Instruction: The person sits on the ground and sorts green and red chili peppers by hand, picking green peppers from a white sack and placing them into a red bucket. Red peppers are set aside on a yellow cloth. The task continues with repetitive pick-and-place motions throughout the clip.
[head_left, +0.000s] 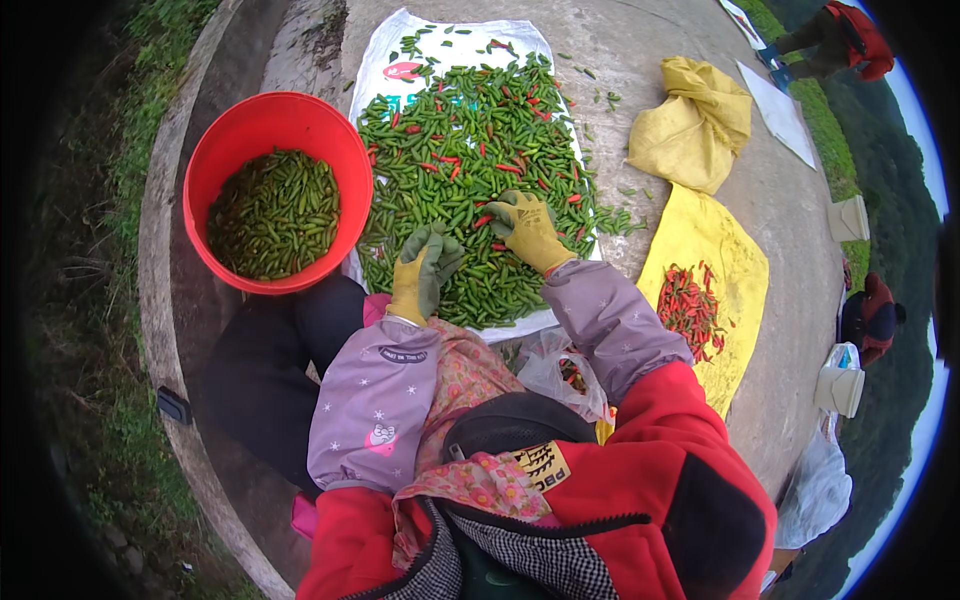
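Observation:
Spread over a white sheet [520, 38] is a wide layer of green chili peppers [470, 130] with red ones scattered among them. My right hand [530, 232], in a yellow and grey-green glove, reaches over the near part of the layer. Its thumb and fingertips close on a red chili pepper [483, 221]. To its left, my left hand [424, 270] wears a matching glove and hovers at the pile's near edge. Its fingers are curled together; whatever they hold, if anything, blends with the green peppers. A red bucket [200, 190] to the left contains many green chilies.
Red chilies [690, 310] lie on a yellow sheet [735, 260] at right, with a bunched yellow sack [690, 125] beyond. A clear plastic bag [555, 370] sits by my right forearm. A concrete edge [160, 240] borders grass at left. Two other people are far right, near white buckets [848, 218].

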